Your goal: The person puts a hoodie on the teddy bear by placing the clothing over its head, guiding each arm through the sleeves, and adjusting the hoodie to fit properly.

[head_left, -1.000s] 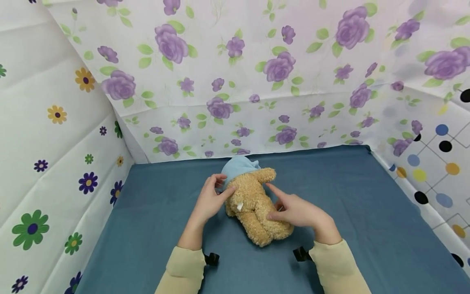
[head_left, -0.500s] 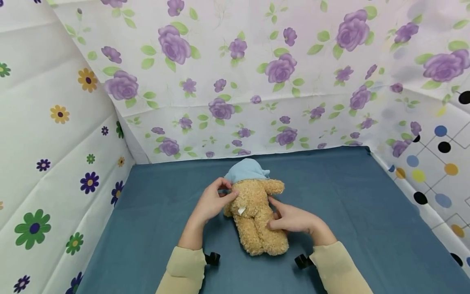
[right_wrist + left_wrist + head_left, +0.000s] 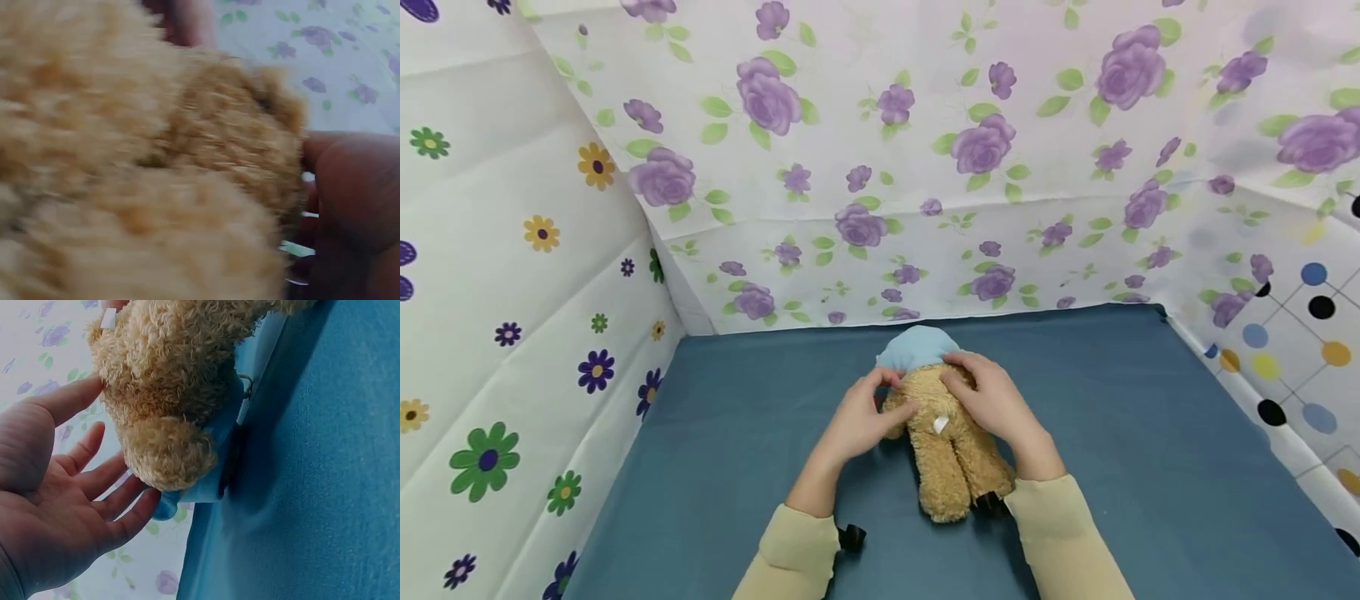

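A tan plush teddy bear (image 3: 942,467) lies on the blue cloth, its back with a small white tag (image 3: 939,424) showing. A light blue hat (image 3: 917,348) covers its head, which points away from me. My left hand (image 3: 862,418) is at the bear's left side. In the left wrist view, its loosely spread fingers (image 3: 119,503) touch the arm and its thumb rests against the back. My right hand (image 3: 994,400) holds the bear at the right shoulder, thumb on the back and index finger by the hat. The bear's right arm is hidden; fur (image 3: 225,150) blurs in the right wrist view.
Blue cloth (image 3: 760,417) covers the table around the bear. White flowered sheets (image 3: 820,167) hang behind and at the left (image 3: 542,350); a dotted sheet (image 3: 1300,375) stands at the right. Black wrist mounts (image 3: 852,538) stick out below both sleeves.
My right hand has moved from the bear's lower body up to its shoulder. The bear has turned on the cloth, and its hat end has shifted right. My left hand stays at its side.
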Available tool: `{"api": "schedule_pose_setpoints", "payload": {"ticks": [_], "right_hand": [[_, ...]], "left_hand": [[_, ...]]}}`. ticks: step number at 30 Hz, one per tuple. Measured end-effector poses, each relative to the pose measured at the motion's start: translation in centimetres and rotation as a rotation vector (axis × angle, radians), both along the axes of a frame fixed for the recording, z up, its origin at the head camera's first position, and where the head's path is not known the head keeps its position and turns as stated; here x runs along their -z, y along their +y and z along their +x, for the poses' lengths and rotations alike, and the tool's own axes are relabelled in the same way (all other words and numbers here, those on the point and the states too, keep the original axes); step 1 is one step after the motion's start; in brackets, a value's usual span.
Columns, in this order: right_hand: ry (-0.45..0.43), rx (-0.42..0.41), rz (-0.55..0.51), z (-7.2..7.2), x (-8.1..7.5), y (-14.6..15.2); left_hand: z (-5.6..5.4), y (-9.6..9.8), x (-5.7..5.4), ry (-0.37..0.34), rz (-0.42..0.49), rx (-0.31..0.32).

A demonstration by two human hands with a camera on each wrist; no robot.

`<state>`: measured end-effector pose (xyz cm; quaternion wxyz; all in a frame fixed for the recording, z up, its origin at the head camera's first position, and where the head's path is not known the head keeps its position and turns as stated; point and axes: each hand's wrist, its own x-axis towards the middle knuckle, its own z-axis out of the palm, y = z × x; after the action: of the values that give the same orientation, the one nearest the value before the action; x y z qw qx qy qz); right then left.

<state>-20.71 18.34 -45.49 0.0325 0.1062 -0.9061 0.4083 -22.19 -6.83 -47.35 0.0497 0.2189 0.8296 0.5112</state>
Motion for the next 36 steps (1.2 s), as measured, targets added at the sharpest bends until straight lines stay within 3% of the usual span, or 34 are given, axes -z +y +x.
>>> {"api": "schedule_pose_setpoints", "payload": {"ticks": [2, 6, 13, 16, 21, 25, 36], "right_hand": [[-0.048, -0.002, 0.004, 0.1, 0.3, 0.2], [-0.104, -0.008, -0.004, 0.2, 0.2, 0.3], [-0.125, -0.084, 0.025, 0.1, -0.1, 0.0], [-0.159, -0.135, 0.023, 0.1, -0.2, 1.0], [-0.225, -0.139, 0.015, 0.0, -0.2, 2.7], [-0.229, -0.159, 0.029, -0.1, 0.1, 2.9], [-0.196, -0.116, 0.086, 0.2, 1.3, 1.8]], "left_hand": [[0.2, 0.4, 0.1, 0.003, -0.022, 0.021], [0.4, 0.6, 0.1, 0.012, -0.042, 0.006], [0.5, 0.5, -0.2, 0.041, -0.073, -0.022], [0.5, 0.8, -0.2, 0.053, -0.080, -0.030], [0.6, 1.6, 0.0, 0.103, -0.104, 0.004], [0.7, 2.0, 0.0, 0.130, -0.111, 0.007], [0.8, 1.9, 0.4, 0.105, -0.212, 0.003]]}}
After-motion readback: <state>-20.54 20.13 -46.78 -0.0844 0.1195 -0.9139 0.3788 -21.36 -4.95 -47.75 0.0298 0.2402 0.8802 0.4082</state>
